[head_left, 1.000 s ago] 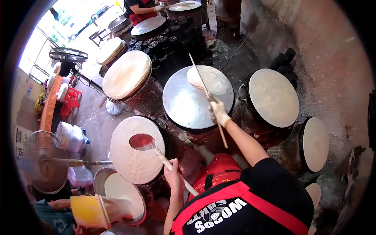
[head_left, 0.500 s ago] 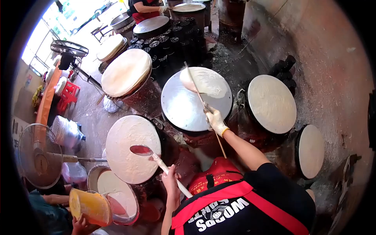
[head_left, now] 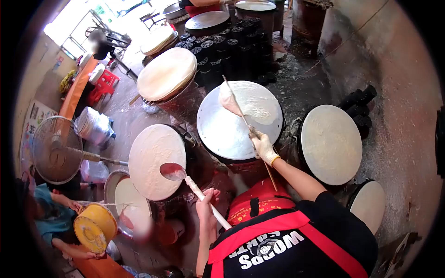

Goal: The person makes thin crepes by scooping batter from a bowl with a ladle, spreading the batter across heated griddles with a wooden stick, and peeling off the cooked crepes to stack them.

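My left hand [head_left: 207, 203] grips a ladle [head_left: 196, 190] by its pale wrapped handle; its reddish bowl, with whitish batter residue, is above the edge of the left griddle [head_left: 155, 160], which is coated with pale batter. My right hand [head_left: 263, 146], in a whitish work glove, is closed around a thin wooden stick [head_left: 270, 176]. That stick slants up across the middle round griddle [head_left: 222, 134]. Wet batter [head_left: 259, 99] covers part of the upper surface there, with a thicker lump along the stick. The lower left of this griddle is bare metal.
A batter-coated griddle [head_left: 331, 144] stands right, another [head_left: 369, 206] lower right. Stacked round sheets [head_left: 167, 74] sit behind left. Black coal briquettes [head_left: 232, 55] are piled at the back. Lower left, another person holds a yellow bucket [head_left: 96, 227] beside a batter tub [head_left: 132, 199]. A fan [head_left: 56, 149] stands left.
The camera view has shifted, so the surroundings sit differently. The batter on the middle griddle has spread further along its upper right. The other person's yellow bucket has changed its angle.
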Tool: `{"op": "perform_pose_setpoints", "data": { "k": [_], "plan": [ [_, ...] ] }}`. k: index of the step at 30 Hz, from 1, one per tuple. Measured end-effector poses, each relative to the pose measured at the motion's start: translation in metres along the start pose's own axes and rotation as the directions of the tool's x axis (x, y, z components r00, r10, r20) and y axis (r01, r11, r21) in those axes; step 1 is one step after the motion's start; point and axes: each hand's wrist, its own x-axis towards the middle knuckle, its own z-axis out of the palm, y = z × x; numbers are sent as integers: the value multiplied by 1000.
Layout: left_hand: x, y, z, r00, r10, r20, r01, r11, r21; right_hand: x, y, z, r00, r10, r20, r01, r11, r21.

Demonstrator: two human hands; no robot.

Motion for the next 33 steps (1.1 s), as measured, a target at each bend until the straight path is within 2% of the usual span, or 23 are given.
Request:
{"op": "perform_pose_setpoints", "data": {
  "k": [3,5,7,9,10,11,12,14,15,16,20,21,23,25,26,29,30,33],
  "plan": [
    [-9,-13,13,999,14,-48,-18,997,-72,-22,-33,-27,948,195,253,-195,981,-24],
    [-12,-27,11,997,49,-60,-57,988,-142,-26,-46,-61,912,270,309,-286,958,6],
    [-17,-33,11,993,51,-109,-64,990,-124,-10,-21,-88,965,171,197,-168,985,-33],
    [-21,-41,9,988,74,-139,-90,990,-109,9,-20,-94,988,145,-47,-143,989,42],
    [-25,-42,12,983,75,-168,-95,989,-112,20,-25,-97,984,176,15,-176,982,70],
    [-29,-41,16,981,74,-179,-95,990,-109,31,-17,-87,997,71,-31,-70,997,7],
    [-33,-40,21,979,73,-189,-94,990,-105,42,-13,-80,996,6,93,5,994,-113],
    [-40,-37,30,981,52,-189,-79,987,-138,46,-19,-67,961,76,266,-22,979,-203],
    [-40,-37,31,979,43,-198,-73,987,-146,38,-27,-61,930,197,312,-142,971,-191],
    [-39,-37,33,978,34,-207,-67,985,-158,32,-30,-61,910,186,371,-133,977,-164],
    [-38,-31,33,977,-18,-212,-28,977,-211,13,-46,-100,842,251,478,-110,947,-302],
    [-39,-28,33,977,-28,-212,-21,973,-228,24,-45,-112,809,206,551,-95,970,-223],
    [-38,-23,29,977,-59,-205,3,965,-261,41,-55,-121,848,201,491,-91,967,-239],
    [-39,-17,25,979,-75,-192,20,961,-276,58,-57,-109,910,141,391,-101,988,-120],
    [-41,-16,24,980,-78,-185,24,961,-277,71,-47,-100,932,30,361,11,994,-110],
    [-48,-19,24,966,-96,-242,30,964,-263,83,-17,-75,839,111,533,-25,986,-167],
    [-49,-22,25,956,-101,-275,28,966,-255,73,-25,-77,788,182,588,-79,977,-196],
    [-59,-31,28,950,-104,-294,27,967,-253,59,-47,-110,733,214,646,-53,964,-259]
  ]
}}
